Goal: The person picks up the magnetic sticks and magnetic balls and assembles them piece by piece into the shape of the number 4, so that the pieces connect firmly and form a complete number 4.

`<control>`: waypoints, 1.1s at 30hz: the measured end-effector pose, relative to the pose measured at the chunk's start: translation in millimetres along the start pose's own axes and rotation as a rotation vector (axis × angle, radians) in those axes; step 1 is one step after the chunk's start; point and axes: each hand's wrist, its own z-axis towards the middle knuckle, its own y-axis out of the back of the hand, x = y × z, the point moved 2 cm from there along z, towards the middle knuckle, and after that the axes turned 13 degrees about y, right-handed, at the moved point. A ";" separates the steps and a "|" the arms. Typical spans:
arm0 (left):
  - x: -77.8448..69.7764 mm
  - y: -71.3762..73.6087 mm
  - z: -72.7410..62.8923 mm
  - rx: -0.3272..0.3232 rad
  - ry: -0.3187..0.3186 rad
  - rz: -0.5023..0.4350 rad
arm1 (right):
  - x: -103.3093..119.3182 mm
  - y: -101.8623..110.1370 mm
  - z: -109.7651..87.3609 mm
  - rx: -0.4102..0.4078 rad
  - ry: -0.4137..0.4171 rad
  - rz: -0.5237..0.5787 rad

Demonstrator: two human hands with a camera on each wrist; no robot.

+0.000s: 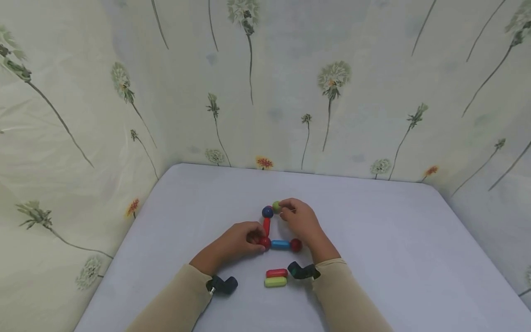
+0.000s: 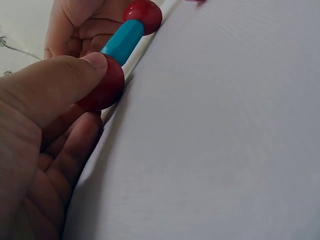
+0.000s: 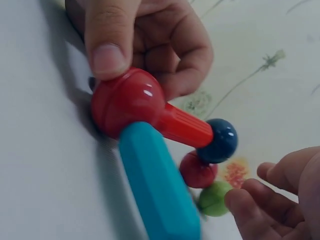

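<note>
My left hand [image 1: 242, 240] grips a red ball [image 1: 265, 243], its thumb pressed on top and its fingers around the side in the left wrist view. From this ball a red rod [image 1: 266, 227] runs back to a dark blue ball [image 1: 267, 212], and a light blue rod [image 1: 280, 245] runs right to a second red ball [image 1: 296, 245]. A green ball [image 1: 276, 206] lies just beyond the blue one, with a further red ball [image 3: 198, 169] beside it. My right hand [image 1: 300, 221] has a fingertip at the green ball's edge, its other fingers loosely bent and apart from it.
On the white table [image 1: 394, 253], a loose red rod [image 1: 276, 273] and a yellow-green rod [image 1: 275, 281] lie side by side nearer me, between the forearms. A black wrist camera [image 1: 224, 285] sits by the left sleeve. Flower-patterned cloth [image 1: 282, 129] rises behind the table.
</note>
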 end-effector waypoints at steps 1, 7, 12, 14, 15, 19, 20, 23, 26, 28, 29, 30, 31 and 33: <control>-0.3 0.2 0.0 0.001 0.001 0.000 | 0.8 2.4 -0.2 -0.002 -0.006 -0.002; -2.9 0.2 -1.8 0.010 -0.012 -0.005 | 14.0 19.1 -9.9 0.024 0.060 -0.081; -2.6 0.7 -1.5 0.016 -0.030 -0.009 | 32.2 20.9 -35.0 0.185 0.199 -0.180; -1.2 1.2 -0.9 0.021 -0.035 -0.015 | 38.0 16.7 -48.1 0.276 0.281 -0.213; -0.4 1.5 -0.6 0.022 -0.037 -0.018 | 40.3 13.9 -54.5 0.322 0.313 -0.224; 3.2 2.1 0.0 0.023 -0.039 -0.026 | 42.8 1.6 -75.6 0.481 0.408 -0.249; 3.8 2.2 0.1 0.023 -0.037 -0.026 | 41.8 -1.0 -79.1 0.511 0.417 -0.250; 4.8 1.3 -0.4 0.022 -0.026 -0.023 | 36.3 -7.0 -87.2 0.561 0.408 -0.241; 4.3 0.6 -1.7 0.019 -0.020 -0.021 | 33.0 -8.8 -91.8 0.571 0.377 -0.254; 3.3 0.7 -2.7 0.020 -0.015 -0.025 | 33.2 -8.0 -93.4 0.572 0.362 -0.272; 2.8 0.9 -3.0 0.020 -0.013 -0.024 | 33.9 -7.4 -93.8 0.572 0.361 -0.284; 1.8 1.3 -3.4 0.022 -0.012 -0.026 | 33.9 -6.8 -94.0 0.573 0.364 -0.295; 1.2 1.6 -3.6 0.023 -0.010 -0.027 | 34.1 -6.3 -94.2 0.575 0.368 -0.303; 0.0 2.3 -3.7 0.023 -0.007 -0.027 | 34.0 -5.4 -94.5 0.578 0.376 -0.313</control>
